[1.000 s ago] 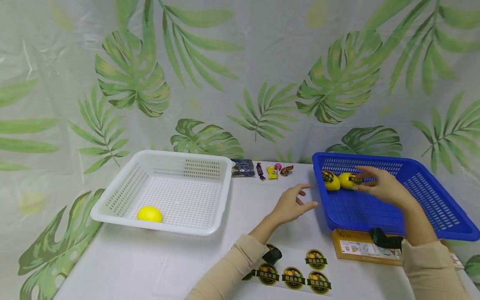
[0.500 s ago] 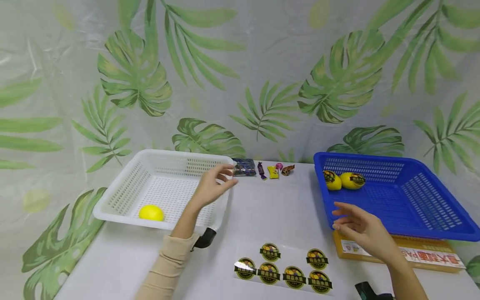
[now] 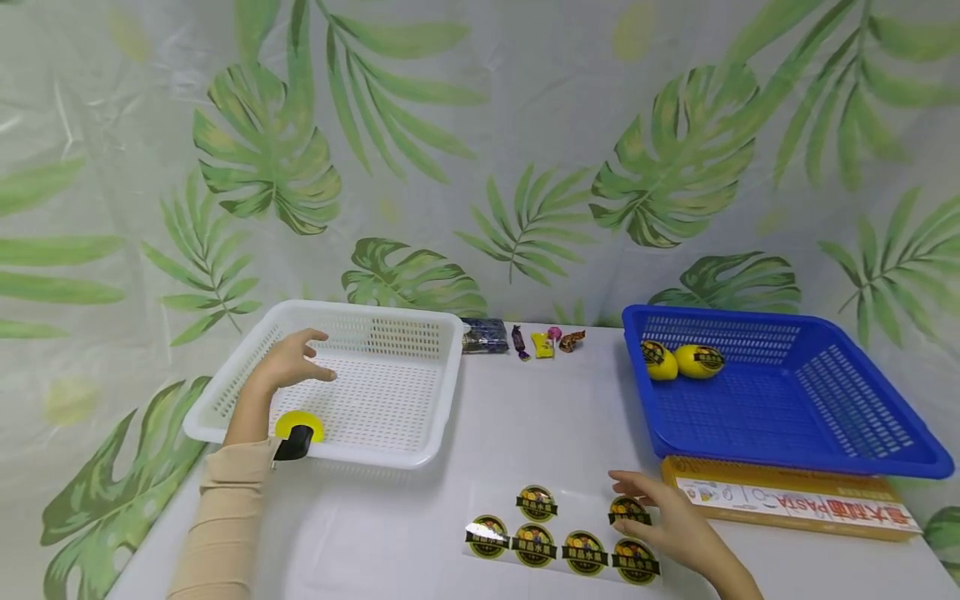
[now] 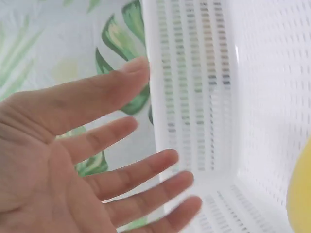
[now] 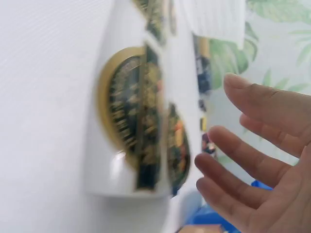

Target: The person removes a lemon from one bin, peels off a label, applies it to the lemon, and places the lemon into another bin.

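We see the left hand [image 3: 288,362] over the white basket [image 3: 390,454], its fingers [image 4: 121,177] spread apart and holding nothing; the yellow lemon [image 3: 299,422] lies in the basket just below them. The right hand [image 3: 675,529] hovers over the sticker sheet [image 3: 558,542] with fingers [image 5: 243,155] apart and straight, close above the round stickers; we cannot tell if they touch.

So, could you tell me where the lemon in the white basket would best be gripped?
Probably from above, fingers curled round its rounded sides: the lemon lies loose by the near wall of the white basket, which blocks a low approach. The left hand hovers open above it.
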Demonstrator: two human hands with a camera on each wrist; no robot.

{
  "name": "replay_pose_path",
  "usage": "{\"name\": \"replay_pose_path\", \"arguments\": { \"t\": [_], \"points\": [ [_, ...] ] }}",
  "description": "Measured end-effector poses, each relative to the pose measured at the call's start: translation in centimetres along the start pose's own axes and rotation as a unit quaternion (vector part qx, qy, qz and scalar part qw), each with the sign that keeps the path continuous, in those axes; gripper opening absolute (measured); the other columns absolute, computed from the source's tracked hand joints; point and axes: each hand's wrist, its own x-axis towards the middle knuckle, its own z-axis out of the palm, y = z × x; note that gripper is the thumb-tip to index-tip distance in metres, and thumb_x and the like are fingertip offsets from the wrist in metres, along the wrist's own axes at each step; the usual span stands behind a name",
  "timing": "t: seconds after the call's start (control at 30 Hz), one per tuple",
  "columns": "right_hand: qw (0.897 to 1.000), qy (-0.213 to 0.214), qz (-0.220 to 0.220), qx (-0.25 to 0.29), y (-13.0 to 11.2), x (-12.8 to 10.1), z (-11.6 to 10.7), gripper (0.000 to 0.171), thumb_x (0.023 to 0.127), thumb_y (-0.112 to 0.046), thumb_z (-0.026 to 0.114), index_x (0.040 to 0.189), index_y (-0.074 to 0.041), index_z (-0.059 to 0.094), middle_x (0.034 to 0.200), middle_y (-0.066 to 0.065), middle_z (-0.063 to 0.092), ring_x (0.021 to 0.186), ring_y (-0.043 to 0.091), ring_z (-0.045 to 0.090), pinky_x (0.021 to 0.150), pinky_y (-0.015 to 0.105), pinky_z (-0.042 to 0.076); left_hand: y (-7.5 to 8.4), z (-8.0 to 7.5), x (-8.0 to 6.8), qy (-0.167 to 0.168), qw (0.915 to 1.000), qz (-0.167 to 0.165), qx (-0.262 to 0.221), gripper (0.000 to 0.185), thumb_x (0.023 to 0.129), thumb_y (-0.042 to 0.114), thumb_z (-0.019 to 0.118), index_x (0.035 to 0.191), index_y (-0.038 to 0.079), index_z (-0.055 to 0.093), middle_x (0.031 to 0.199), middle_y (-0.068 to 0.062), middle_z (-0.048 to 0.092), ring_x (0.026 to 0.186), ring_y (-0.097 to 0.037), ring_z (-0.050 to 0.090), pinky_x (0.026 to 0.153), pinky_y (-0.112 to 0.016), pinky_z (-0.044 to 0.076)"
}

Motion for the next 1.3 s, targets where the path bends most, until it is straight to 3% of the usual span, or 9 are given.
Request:
{"name": "replay_pose_path", "arguments": {
  "t": [0.13, 0.27, 0.47, 0.8, 1.07, 1.17, 1.3],
  "points": [
    [0.998, 0.011, 0.023, -0.065, 1.0, -0.6, 0.5, 0.063, 0.07, -0.021, 0.082, 0.122, 0.004, 0.056, 0.111, 0.014, 0.064, 0.1, 0.035, 0.06, 0.083, 0.046, 0.049, -1.4, -1.0, 0.3, -0.058, 0.9968, -0.034, 0.043, 0.071, 0.076, 0.014, 0.074, 0.132, -0.013, 0.039, 0.129, -0.04, 0.039, 0.111, -0.053, 0.046, 0.08, -0.055, 0.048],
    [0.992, 0.03, 0.037, -0.113, 1.7, -1.2, 0.8, 0.064, 0.066, -0.023, 0.084, 0.12, 0.001, 0.059, 0.112, 0.011, 0.063, 0.095, 0.03, 0.061, 0.082, 0.048, 0.049, -2.0, -1.5, 0.4, -0.122, 0.9861, -0.088, 0.071, 0.069, 0.075, 0.016, 0.075, 0.131, -0.01, 0.042, 0.135, -0.037, 0.032, 0.111, -0.053, 0.046, 0.074, -0.053, 0.049],
    [0.992, 0.032, 0.024, -0.122, 1.9, -1.0, 1.3, 0.061, 0.065, -0.018, 0.084, 0.117, 0.002, 0.06, 0.104, 0.008, 0.064, 0.086, 0.024, 0.062, 0.076, 0.039, 0.051, -2.8, -1.5, 0.9, -0.188, 0.9703, -0.133, 0.074, 0.058, 0.076, 0.014, 0.075, 0.125, -0.008, 0.05, 0.118, -0.029, 0.054, 0.102, -0.048, 0.054, 0.069, -0.045, 0.05],
    [0.99, 0.042, 0.034, -0.133, 2.0, -0.9, 1.8, 0.06, 0.062, -0.015, 0.086, 0.116, 0.0, 0.062, 0.098, 0.001, 0.063, 0.082, 0.017, 0.059, 0.072, 0.032, 0.05, -3.1, -1.6, 1.5, -0.239, 0.9534, -0.161, 0.088, 0.049, 0.075, 0.013, 0.077, 0.116, -0.005, 0.058, 0.105, -0.019, 0.062, 0.085, -0.035, 0.061, 0.071, -0.045, 0.052],
    [0.99, 0.048, 0.039, -0.129, 1.9, -1.0, 1.8, 0.06, 0.061, -0.013, 0.086, 0.115, 0.0, 0.062, 0.094, -0.001, 0.061, 0.08, 0.015, 0.057, 0.07, 0.031, 0.049, -2.7, -3.3, 2.3, -0.244, 0.9537, -0.145, 0.098, 0.058, 0.075, 0.02, 0.078, 0.122, -0.005, 0.053, 0.109, -0.024, 0.059, 0.095, -0.04, 0.059, 0.074, -0.048, 0.051],
    [0.99, 0.049, 0.041, -0.129, 1.9, -1.1, 1.8, 0.06, 0.061, -0.013, 0.086, 0.115, 0.0, 0.062, 0.093, -0.001, 0.06, 0.08, 0.014, 0.056, 0.07, 0.031, 0.049, -2.4, -3.6, 3.1, -0.278, 0.9403, -0.149, 0.128, 0.062, 0.076, 0.02, 0.078, 0.125, -0.007, 0.05, 0.108, -0.026, 0.06, 0.098, -0.043, 0.059, 0.075, -0.047, 0.052],
    [0.99, 0.046, 0.045, -0.127, 1.9, -1.2, 1.8, 0.06, 0.062, -0.012, 0.085, 0.115, 0.0, 0.062, 0.093, -0.001, 0.06, 0.081, 0.015, 0.057, 0.07, 0.031, 0.049, -2.4, -3.4, 4.4, -0.352, 0.9022, -0.147, 0.202, 0.06, 0.08, 0.021, 0.075, 0.125, -0.01, 0.051, 0.106, -0.027, 0.063, 0.102, -0.041, 0.06, 0.081, -0.045, 0.052]
  ]
}}
